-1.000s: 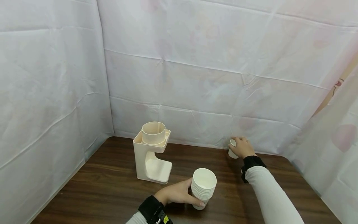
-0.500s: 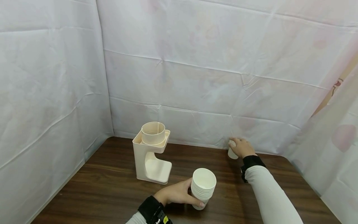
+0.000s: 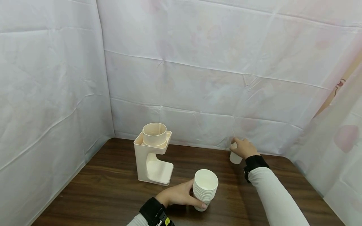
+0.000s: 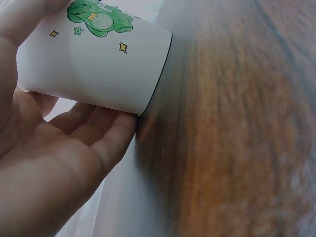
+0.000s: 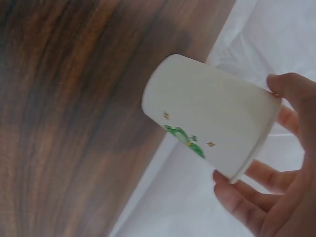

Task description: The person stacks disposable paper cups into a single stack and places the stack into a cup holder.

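A stack of nested white paper cups stands on the table at front centre, mouths up. My left hand grips it from the left, thumb across the front. The left wrist view shows the lower cup wall with a green cartoon print, fingers curled behind it near the base. At the back right my right hand holds a single paper cup from above. In the right wrist view, thumb and fingers pinch that cup around its rim; its base is close over the wood, and a green print shows on its side.
A cream C-shaped stand with a round cylinder holder on top is left of the stack. The dark wooden table meets white curtains behind and at both sides.
The right hand has shifted the single cup slightly toward the front, and its fingers now cover more of the rim. The left hand and the stack stay in place.
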Demonstrator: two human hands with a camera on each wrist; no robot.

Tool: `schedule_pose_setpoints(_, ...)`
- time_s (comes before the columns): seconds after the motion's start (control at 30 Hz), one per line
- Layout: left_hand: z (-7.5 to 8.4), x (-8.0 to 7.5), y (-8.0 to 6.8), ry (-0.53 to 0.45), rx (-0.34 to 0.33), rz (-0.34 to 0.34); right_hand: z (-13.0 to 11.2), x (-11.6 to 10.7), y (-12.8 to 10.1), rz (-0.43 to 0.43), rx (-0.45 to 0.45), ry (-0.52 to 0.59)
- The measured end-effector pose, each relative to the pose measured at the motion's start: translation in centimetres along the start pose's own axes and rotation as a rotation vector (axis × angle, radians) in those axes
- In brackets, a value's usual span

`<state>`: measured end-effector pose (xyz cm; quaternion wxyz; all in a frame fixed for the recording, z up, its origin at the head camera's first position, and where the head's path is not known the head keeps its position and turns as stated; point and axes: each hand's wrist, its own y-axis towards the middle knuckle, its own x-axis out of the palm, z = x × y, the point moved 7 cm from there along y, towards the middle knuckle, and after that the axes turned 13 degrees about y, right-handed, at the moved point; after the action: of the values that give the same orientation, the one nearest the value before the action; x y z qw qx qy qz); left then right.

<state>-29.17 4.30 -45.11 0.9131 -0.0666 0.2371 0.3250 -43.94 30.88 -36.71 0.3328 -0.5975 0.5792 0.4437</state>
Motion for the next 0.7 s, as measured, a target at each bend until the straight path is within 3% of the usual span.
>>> schedule_pose_setpoints(0.47,0.0,-0.1,0.1,0.002,-0.016,0.017,-1.1,0.4,-0.5,-0.103,0.016,-0.037)
schedule_pose_setpoints(0.7,0.0,-0.2,0.0,0.005,-0.022,0.017,-2.0,0.7,-0.7,-0.115,-0.035,-0.046)
